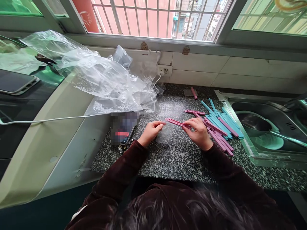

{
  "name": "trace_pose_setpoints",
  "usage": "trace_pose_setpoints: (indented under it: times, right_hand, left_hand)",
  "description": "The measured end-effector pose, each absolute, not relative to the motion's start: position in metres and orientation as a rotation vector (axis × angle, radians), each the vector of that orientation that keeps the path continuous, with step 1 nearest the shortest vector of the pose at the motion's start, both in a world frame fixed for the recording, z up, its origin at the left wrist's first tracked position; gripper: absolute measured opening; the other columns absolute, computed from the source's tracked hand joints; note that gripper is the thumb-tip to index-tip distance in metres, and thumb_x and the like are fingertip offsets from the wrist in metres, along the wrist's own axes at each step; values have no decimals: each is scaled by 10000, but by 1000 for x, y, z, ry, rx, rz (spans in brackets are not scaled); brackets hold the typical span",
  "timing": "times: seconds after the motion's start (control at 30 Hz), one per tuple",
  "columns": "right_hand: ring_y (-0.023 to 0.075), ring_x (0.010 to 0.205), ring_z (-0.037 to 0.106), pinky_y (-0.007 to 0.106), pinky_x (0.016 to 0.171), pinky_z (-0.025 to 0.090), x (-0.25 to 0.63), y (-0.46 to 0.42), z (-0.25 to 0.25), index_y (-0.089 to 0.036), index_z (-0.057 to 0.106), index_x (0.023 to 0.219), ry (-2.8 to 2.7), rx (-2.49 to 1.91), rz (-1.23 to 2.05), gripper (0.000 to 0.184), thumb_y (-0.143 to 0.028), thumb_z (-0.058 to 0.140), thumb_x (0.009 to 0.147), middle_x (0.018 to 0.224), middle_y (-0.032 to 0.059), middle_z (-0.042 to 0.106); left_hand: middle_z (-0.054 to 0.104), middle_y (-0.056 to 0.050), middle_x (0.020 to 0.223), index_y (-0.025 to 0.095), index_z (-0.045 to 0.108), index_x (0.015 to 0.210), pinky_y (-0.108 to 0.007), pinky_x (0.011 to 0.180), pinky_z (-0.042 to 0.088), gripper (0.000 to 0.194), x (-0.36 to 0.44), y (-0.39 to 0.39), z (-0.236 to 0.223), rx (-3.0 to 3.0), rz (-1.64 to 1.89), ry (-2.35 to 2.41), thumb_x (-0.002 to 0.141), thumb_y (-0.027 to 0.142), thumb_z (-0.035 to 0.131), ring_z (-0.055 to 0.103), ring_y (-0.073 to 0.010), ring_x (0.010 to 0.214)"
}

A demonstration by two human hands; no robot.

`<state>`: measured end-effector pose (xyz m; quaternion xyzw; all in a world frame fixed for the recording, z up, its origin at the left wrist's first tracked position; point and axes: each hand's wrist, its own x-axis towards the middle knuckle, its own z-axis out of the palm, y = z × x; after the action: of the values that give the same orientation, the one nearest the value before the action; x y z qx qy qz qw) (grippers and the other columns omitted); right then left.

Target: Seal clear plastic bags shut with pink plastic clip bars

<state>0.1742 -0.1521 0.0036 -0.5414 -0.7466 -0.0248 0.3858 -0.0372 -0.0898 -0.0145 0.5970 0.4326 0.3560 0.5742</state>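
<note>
My right hand (199, 132) holds one pink clip (176, 122) by its near-sink end, thumb and fingers closed upon it. The clip is positioned left of the sink (249, 150), beyond the loose clips. It is a long, narrow bar with a glossy surface and a lengthwise line; its free end points away from the sink, close to my left fingertips. My left hand (150, 133), farther left of the sink, has thumb and forefinger pinched at the edge of a small clear bag (164, 136). The bag is transparent and flat.

Directly left of the sink, pink clips (219, 140) overlap blue clips (236, 127); both types are slender bars.

Markings: the phone (128, 127), farther from the sink than my hands, shows a pixelated area with a red band. Lettering there is unreadable. I cannot tell whether the clips carry writing.
</note>
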Motion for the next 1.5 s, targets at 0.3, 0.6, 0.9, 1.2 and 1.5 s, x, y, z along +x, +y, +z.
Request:
trace_pose_setpoints:
  times: [0.3, 0.6, 0.9, 1.2, 1.5]
  right_hand:
    - [166, 702, 566, 330, 675, 467, 167, -155, -3, -199, 635, 778, -1850, -1319, 444, 113, -311, 620, 786, 742, 34, 651]
    - [169, 715, 573, 330, 683, 469, 167, -154, -8, -201, 643, 786, -1913, -1341, 489, 203, -379, 555, 827, 746, 44, 653]
    - [158, 685, 558, 305, 656, 453, 168, -153, -13, -183, 645, 782, -1959, -1368, 478, 310, -412, 459, 879, 715, 51, 646]
    - [142, 610, 551, 270, 582, 432, 164, -154, -12, -174, 645, 741, -1882, -1421, 545, 373, -441, 423, 878, 661, 38, 630]
    - [110, 514, 455, 233, 500, 347, 162, -156, -11, -170, 593, 632, -1842, -1474, 651, 428, -458, 393, 877, 540, -5, 516]
  left_hand:
    - [476, 34, 544, 107, 660, 704, -221, 548, 293, 243, -37, -93, -12, 1392, 829, 841, 663, 340, 608, 356, -76, 541]
    - [598, 1, 646, 113, 699, 763, -227, 623, 365, 214, -37, -93, -12, 1427, 807, 824, 653, 245, 572, 448, -93, 605]
    - [668, -33, 731, 119, 711, 784, -262, 708, 417, 219, -35, -93, -13, 1397, 780, 855, 662, 247, 581, 535, -132, 688]
    - [673, -32, 747, 107, 701, 853, -277, 731, 428, 251, -36, -95, -13, 1422, 739, 864, 673, 242, 590, 560, -147, 719]
    - [679, -52, 810, 96, 673, 860, -295, 777, 426, 286, -37, -95, -12, 1451, 705, 830, 668, 298, 608, 575, -170, 781]
